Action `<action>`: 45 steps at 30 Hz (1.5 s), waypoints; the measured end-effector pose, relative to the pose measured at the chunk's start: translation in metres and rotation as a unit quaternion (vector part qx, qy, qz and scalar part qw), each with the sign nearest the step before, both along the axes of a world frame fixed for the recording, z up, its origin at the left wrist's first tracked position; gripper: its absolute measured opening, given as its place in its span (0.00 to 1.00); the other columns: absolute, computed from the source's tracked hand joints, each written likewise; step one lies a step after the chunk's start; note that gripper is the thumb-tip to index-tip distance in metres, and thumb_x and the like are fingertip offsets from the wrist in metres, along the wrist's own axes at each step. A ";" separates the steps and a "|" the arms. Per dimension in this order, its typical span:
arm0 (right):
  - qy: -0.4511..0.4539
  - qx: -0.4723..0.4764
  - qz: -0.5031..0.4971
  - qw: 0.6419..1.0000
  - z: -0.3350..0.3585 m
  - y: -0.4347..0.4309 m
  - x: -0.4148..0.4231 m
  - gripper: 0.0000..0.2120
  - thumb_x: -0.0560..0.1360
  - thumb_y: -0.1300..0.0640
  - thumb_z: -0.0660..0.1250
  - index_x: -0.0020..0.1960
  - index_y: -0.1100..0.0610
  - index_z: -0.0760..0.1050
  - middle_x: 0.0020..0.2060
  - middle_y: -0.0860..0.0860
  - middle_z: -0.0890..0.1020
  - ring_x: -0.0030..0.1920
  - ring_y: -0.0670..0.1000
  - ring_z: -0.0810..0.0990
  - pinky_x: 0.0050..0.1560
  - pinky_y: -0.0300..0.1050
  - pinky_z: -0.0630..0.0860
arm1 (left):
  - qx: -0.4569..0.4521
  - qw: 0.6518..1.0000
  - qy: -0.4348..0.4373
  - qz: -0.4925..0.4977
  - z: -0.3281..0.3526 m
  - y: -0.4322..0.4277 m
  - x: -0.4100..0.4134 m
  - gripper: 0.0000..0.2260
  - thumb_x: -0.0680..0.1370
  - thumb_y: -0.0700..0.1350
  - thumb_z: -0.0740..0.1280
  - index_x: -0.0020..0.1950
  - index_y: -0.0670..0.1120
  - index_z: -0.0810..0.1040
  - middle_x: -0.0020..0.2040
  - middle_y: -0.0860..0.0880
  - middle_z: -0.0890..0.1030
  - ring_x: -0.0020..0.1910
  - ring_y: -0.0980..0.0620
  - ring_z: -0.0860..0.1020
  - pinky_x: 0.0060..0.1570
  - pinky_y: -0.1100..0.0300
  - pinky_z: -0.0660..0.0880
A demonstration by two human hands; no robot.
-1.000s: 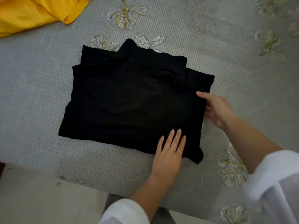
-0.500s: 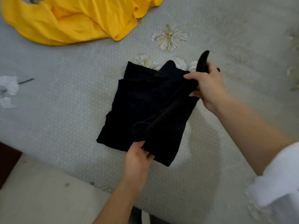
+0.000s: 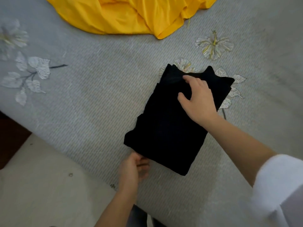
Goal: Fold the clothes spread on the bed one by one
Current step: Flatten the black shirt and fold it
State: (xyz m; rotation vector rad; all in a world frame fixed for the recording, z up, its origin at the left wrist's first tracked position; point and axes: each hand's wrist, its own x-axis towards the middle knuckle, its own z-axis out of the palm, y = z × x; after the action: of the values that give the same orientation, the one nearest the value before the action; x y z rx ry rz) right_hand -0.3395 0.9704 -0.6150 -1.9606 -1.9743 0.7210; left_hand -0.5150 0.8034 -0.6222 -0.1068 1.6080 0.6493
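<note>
A black garment (image 3: 168, 128) lies folded into a narrow rectangle on the grey flowered bed (image 3: 91, 89). My right hand (image 3: 197, 99) rests flat on its far half, fingers spread and pressing the cloth down. My left hand (image 3: 134, 169) is at the garment's near left corner, its fingers curled at the edge of the cloth; whether it grips the cloth is hard to tell. A crumpled yellow garment (image 3: 131, 13) lies spread at the far side of the bed.
The bed's near edge runs diagonally from the left to the bottom middle, with pale floor (image 3: 41, 185) beyond it. Dark wood (image 3: 9, 136) shows at the left edge. Bare grey bedspread lies left of the black garment.
The right half of the black garment was lifted by both hands and laid over the left half, halving its width. My right hand now presses on top; my left hand moved to the near corner.
</note>
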 end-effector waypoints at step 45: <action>0.055 -0.103 -0.248 0.962 -0.025 -0.042 0.095 0.25 0.73 0.41 0.68 0.63 0.56 0.72 0.60 0.51 0.71 0.62 0.54 0.73 0.67 0.56 0.67 | 0.191 0.876 0.376 -0.235 -0.020 0.029 -0.045 0.30 0.80 0.48 0.62 0.79 0.48 0.51 0.76 0.42 0.56 0.74 0.48 0.57 0.70 0.54 0.53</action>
State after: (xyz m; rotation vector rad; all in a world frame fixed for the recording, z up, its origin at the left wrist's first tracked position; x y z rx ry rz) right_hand -0.2445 0.9280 -0.6405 -2.3418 -1.3000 0.8962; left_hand -0.5599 0.8324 -0.6426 0.9101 2.0934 0.6412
